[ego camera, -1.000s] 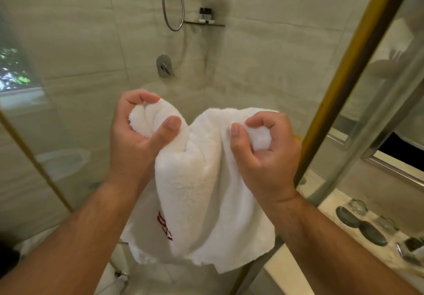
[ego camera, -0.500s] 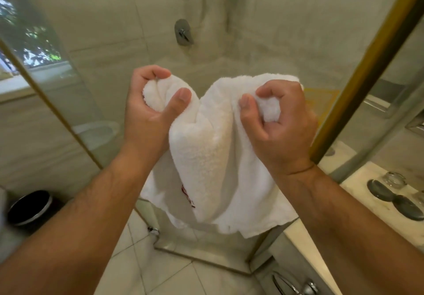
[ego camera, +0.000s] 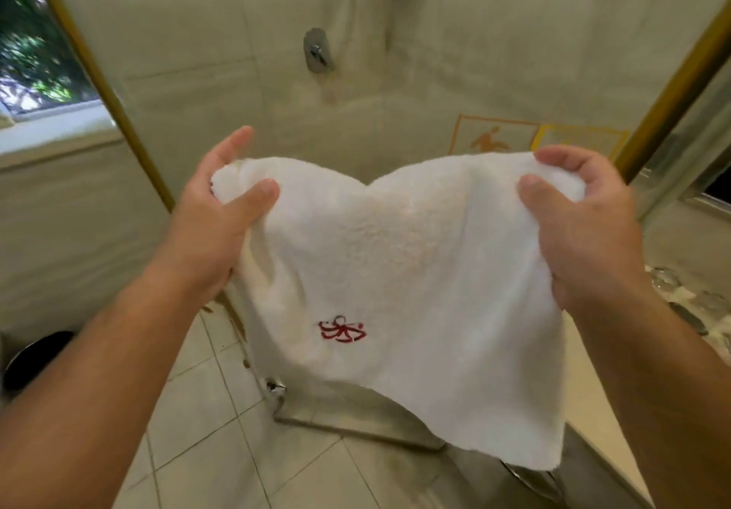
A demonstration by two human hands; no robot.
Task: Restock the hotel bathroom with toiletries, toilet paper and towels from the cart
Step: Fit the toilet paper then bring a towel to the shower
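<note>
A white towel (ego camera: 403,263) with a small red embroidered logo hangs spread out in front of me, held up by its two top corners. My left hand (ego camera: 221,215) pinches the left corner between thumb and fingers. My right hand (ego camera: 581,227) pinches the right corner the same way. The towel's lower edge hangs free above the floor, in front of the shower's glass enclosure.
A glass shower door with a gold frame (ego camera: 103,85) stands at left, another gold post (ego camera: 672,93) at right. The shower valve (ego camera: 316,51) is on the tiled wall ahead. A counter with glasses (ego camera: 668,283) lies at right, a dark bin (ego camera: 35,358) at lower left.
My hands have moved apart, spreading the bunched towel flat so the red logo faces me. The view has tilted downward toward the floor.
</note>
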